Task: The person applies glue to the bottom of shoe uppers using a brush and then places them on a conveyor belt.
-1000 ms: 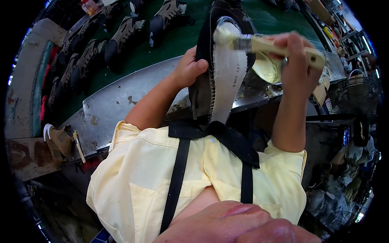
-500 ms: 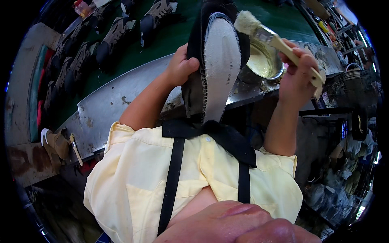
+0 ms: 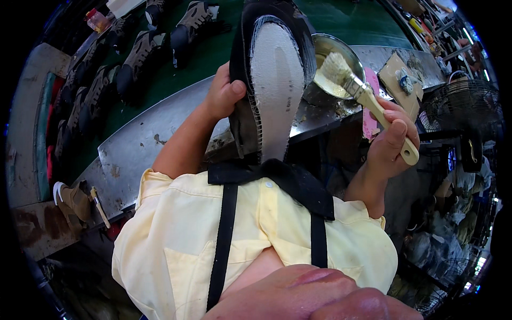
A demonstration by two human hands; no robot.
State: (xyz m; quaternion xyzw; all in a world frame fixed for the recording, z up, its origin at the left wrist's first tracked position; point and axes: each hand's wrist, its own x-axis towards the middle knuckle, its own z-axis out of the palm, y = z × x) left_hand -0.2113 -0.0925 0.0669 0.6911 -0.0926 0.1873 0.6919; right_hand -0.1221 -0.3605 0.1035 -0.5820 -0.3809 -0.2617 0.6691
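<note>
A dark shoe upper (image 3: 246, 69) stands sole side toward me, its pale stitched bottom (image 3: 277, 80) showing. My left hand (image 3: 226, 95) grips its left side, the thumb laid along the edge and the other fingers hidden behind. In my right hand (image 3: 393, 133) is a wide paintbrush (image 3: 377, 113), held by its cream handle. Pale, thick paste coats the bristles, which hang over a metal bowl (image 3: 358, 60) of cream-coloured paste just right of the shoe. The brush is apart from the shoe.
Several grey-and-black shoe uppers (image 3: 140, 61) lie on the green belt (image 3: 213, 50) at the left. A metal ledge (image 3: 140, 140) runs along its near side. Right of the bowl are a pink strip (image 3: 370, 114) and cardboard (image 3: 397, 80). A wire fan (image 3: 463, 106) stands far right. Another brush (image 3: 99, 205) lies at lower left.
My right hand has drawn the brush down and away from the shoe's right edge to over the bowl. The left hand still grips the shoe, which has shifted slightly left in view.
</note>
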